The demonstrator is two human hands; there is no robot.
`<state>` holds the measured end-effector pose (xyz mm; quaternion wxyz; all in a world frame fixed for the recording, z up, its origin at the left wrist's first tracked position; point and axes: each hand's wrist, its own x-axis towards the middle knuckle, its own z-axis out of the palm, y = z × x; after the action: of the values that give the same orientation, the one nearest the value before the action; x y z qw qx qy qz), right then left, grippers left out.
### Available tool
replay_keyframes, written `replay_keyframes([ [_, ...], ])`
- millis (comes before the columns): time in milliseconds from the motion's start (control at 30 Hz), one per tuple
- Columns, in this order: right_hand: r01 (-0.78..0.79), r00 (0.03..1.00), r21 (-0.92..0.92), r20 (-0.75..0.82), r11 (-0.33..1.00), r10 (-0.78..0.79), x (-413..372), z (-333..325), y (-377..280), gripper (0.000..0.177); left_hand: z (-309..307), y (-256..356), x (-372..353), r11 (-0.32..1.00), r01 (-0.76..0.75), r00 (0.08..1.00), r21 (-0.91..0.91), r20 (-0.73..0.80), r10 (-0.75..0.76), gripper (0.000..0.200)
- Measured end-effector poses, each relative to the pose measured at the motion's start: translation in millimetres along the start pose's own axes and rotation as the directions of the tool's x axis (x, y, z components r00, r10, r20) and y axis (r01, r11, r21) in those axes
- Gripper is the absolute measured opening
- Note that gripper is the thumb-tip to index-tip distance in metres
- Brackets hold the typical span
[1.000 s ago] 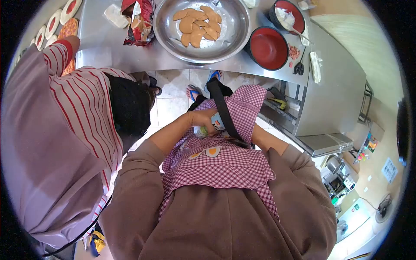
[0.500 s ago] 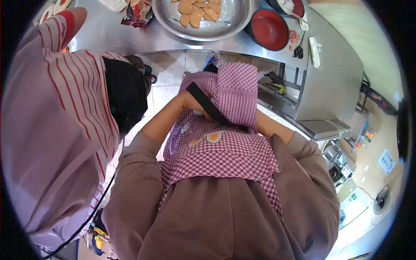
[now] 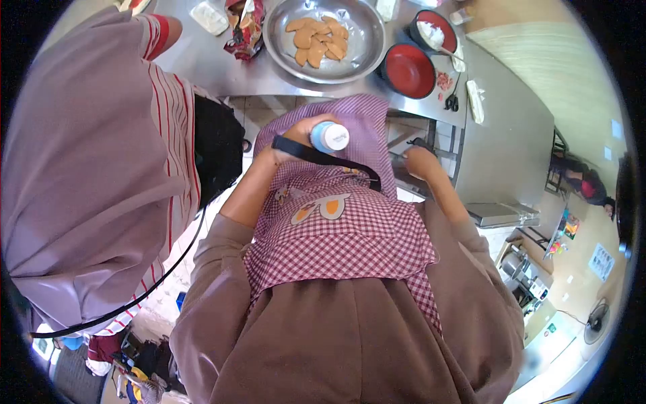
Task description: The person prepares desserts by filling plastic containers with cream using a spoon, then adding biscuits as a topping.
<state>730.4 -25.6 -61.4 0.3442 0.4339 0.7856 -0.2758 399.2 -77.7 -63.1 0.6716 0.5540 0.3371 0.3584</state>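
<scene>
My left hand (image 3: 304,131) is wrapped round a small bottle (image 3: 330,137) with a white cap and a light blue body, held before the checked apron (image 3: 336,236). A black strap (image 3: 316,153) passes by my left wrist and curves down onto the apron. Its far end lies against the cloth. My right hand (image 3: 421,163) is held out beside the apron near the table's lower frame, its fingers curled closed. Whether anything is inside it, I cannot make out.
On the steel table (image 3: 235,81) stand a metal basin (image 3: 363,64) with tan slices, a red-lined bowl (image 3: 410,71), and another bowl (image 3: 434,30) with white stuff and a spoon. Scissors (image 3: 451,101), reddish bits and a red packet (image 3: 243,30) lie there. A person (image 3: 101,168) stands at left.
My left hand has come out from the apron's folds with the bottle showing. The raised apron flap has dropped, and my right hand has emerged from behind it to the right.
</scene>
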Motion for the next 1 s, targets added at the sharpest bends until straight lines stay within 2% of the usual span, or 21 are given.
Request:
replay_keyframes([
  [33,0.044,0.984,0.102,-0.175,0.994,-0.026,-13.2,-10.2,4.2,0.035,-3.7,6.3,1.5,0.998,-0.014,0.999,-0.06,-0.03,0.012,0.047],
  [67,0.037,0.945,0.432,-0.307,0.901,0.109,-20.9,-22.2,-5.4,0.032,-7.7,16.5,0.4,0.988,-0.054,0.994,0.143,-0.091,0.067,0.047],
  [100,0.03,0.94,0.433,-0.318,0.901,0.122,-31.5,-35.9,-15.2,0.032,-10.1,19.8,-0.2,0.996,0.029,0.99,-0.078,-0.138,-0.04,0.049],
  [167,0.259,0.859,0.64,-0.496,0.724,0.131,-56.2,-80.4,-55.5,0.03,-18.8,38.0,-4.3,0.999,0.02,0.976,0.037,-0.219,-0.011,0.055],
  [200,0.258,0.852,0.64,-0.504,0.723,0.142,-54.5,-82.5,-62.7,0.03,-24.9,36.5,-6.1,0.998,0.006,0.967,0.061,-0.253,0.01,0.057],
  [267,0.58,0.787,0.512,-0.554,0.634,-0.272,-51.5,-85.5,-72.4,0.029,-34.5,50.4,-9.7,0.977,-0.046,0.945,0.209,-0.309,0.11,0.055],
  [300,0.579,0.784,0.51,-0.564,0.637,-0.261,-46.8,-78.8,-76.7,0.029,-38.6,58.8,-11.9,0.967,-0.049,0.934,0.25,-0.331,0.133,0.054],
  [367,0.642,0.765,0.433,-0.414,0.633,-0.493,-28.4,-46.7,-77.9,0.027,-42.8,73.3,-16.1,0.976,-0.047,0.926,0.212,-0.357,0.122,0.051],
  [400,0.641,0.765,0.429,-0.423,0.637,-0.486,-19.9,-29.6,-69.7,0.027,-42.4,77.7,-17.2,0.986,-0.061,0.92,0.152,-0.376,0.115,0.05],
  [433,0.422,0.894,0.223,-0.264,0.879,-0.362,-13.3,-11.0,-58.7,0.027,-41.2,78.8,-18.2,0.986,-0.066,0.923,0.155,-0.367,0.119,0.05],
  [467,0.163,0.975,-0.045,-0.147,0.986,-0.168,-13.3,-6.2,-51.6,0.026,-40.3,79.2,-18.3,0.988,-0.07,0.93,0.139,-0.349,0.115,0.05],
  [500,0.158,0.974,-0.048,-0.155,0.986,-0.164,-13.5,-4.9,-40.9,0.026,-40.0,80.3,-17.4,0.989,-0.077,0.936,0.123,-0.334,0.114,0.05],
  [567,0.224,0.935,0.152,-0.313,0.963,-0.168,-24.9,-19.8,-38.9,0.028,-29.4,82.1,-11.0,0.98,-0.095,0.943,0.176,-0.3,0.145,0.051],
  [600,0.345,0.845,0.343,-0.519,0.874,-0.13,-33.4,-31.7,-44.8,0.03,-23.4,77.4,-8.2,0.987,-0.044,0.96,0.153,-0.267,0.085,0.052],
  [667,0.461,0.744,0.479,-0.668,0.747,-0.03,-60.5,-74.6,-75.3,0.043,-6.0,62.8,2.8,0.993,0.027,0.975,0.115,-0.223,0.0,0.055],
  [700,0.453,0.742,0.485,-0.671,0.748,-0.015,-71.8,-89.1,-87.4,0.043,6.3,53.7,10.3,0.996,0.016,0.971,0.086,-0.238,0.005,0.056],
  [767,0.37,0.678,0.311,-0.735,0.875,-0.025,-86.4,-103.9,-105.4,0.051,28.1,39.5,28.7,0.974,-0.057,0.964,0.221,-0.243,0.111,0.055],
  [867,0.255,0.688,0.195,-0.725,0.947,-0.036,-81.7,-102.5,-108.9,0.052,54.0,30.9,53.3,0.981,-0.017,0.98,0.192,-0.189,0.055,0.054],
  [900,0.248,0.689,0.2,-0.724,0.948,-0.027,-81.1,-101.2,-107.3,0.052,60.9,30.1,59.2,0.982,-0.019,0.982,0.19,-0.181,0.054,0.054],
  [967,0.101,0.722,0.193,-0.689,0.976,0.062,-78.2,-101.2,-102.4,0.052,69.7,30.7,71.1,0.976,-0.068,0.977,0.208,-0.184,0.107,0.052],
  [1000,0.102,0.721,0.195,-0.69,0.975,0.063,-79.8,-101.6,-99.5,0.052,72.5,29.9,76.0,0.975,-0.067,0.978,0.21,-0.182,0.106,0.052],
])
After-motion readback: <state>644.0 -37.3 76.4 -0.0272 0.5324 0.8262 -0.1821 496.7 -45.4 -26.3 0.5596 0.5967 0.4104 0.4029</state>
